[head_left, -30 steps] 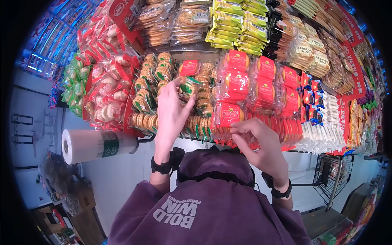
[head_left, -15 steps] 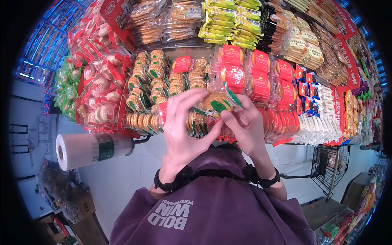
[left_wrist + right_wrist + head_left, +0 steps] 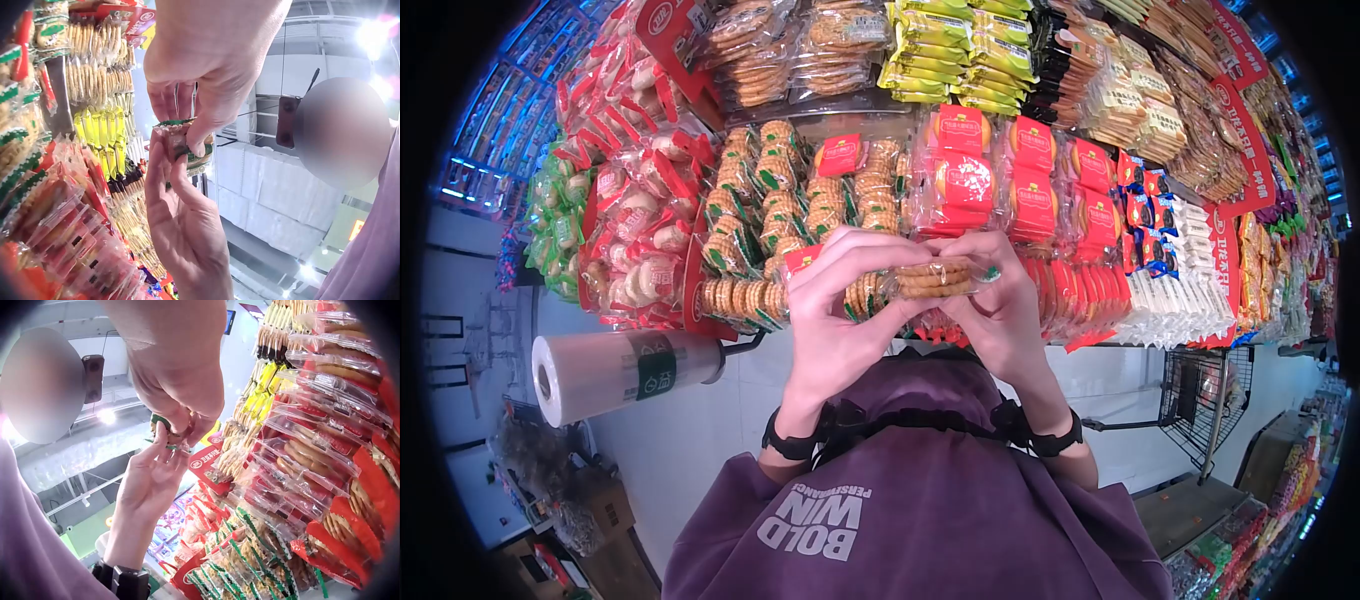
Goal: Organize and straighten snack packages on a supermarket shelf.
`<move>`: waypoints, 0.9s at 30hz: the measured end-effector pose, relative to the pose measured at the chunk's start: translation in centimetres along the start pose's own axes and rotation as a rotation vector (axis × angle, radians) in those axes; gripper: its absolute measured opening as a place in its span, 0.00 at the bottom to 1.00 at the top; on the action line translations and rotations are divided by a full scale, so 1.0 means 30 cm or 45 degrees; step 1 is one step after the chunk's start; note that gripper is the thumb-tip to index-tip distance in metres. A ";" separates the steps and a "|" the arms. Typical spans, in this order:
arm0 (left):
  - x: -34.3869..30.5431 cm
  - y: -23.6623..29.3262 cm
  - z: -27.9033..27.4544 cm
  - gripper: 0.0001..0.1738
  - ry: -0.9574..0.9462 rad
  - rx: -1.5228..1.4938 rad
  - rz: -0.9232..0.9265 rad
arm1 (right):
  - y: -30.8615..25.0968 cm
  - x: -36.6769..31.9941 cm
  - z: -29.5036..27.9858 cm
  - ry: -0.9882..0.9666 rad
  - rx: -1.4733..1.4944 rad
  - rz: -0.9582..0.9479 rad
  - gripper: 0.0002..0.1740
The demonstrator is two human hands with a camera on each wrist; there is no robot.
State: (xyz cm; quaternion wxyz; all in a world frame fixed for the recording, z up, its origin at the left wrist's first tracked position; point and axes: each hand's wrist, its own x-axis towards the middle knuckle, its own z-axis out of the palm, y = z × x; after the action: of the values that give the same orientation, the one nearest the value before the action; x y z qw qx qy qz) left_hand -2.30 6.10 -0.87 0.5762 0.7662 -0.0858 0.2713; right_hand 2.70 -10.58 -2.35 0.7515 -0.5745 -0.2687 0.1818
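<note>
Both hands hold one clear packet of round biscuits [image 3: 933,279] edge-on above the front row of the display. The left hand [image 3: 840,310] pinches its left end between thumb and fingers; the right hand [image 3: 997,305] pinches its right end. In the left wrist view the left hand [image 3: 209,69] comes from above and the right hand [image 3: 187,231] from below, with the green-marked packet [image 3: 181,140] between them. The right wrist view has the right hand [image 3: 181,375] at the top and the left hand [image 3: 150,481] below, at the packet's ends.
Green-marked biscuit packets [image 3: 780,165] stand in rows behind the hands, beside red-labelled packets [image 3: 963,180]. A roll of plastic bags [image 3: 600,375] is mounted at the left front. Red-wrapped packs [image 3: 640,215] fill the left bin, and a wire cart [image 3: 1205,400] stands at the right.
The left hand took the packet from among the rows and brought it right and down; the right hand came in and gripped its other end. The packet has since turned from its green-marked face to edge-on.
</note>
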 end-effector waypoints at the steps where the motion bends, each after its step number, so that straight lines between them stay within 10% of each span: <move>1: -0.001 -0.002 -0.001 0.20 -0.004 0.002 0.008 | -0.004 0.001 0.000 -0.011 -0.029 -0.018 0.19; 27: -0.030 -0.005 -0.006 0.26 0.045 -0.682 -0.585 | -0.074 0.020 0.041 0.295 -0.109 -0.093 0.18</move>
State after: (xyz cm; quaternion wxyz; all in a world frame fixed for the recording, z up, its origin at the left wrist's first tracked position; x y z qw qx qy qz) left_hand -3.04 6.15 -1.43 0.8042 0.5822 0.0307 0.1158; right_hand 2.35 -9.89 0.15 0.7585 -0.6129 -0.2082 0.0749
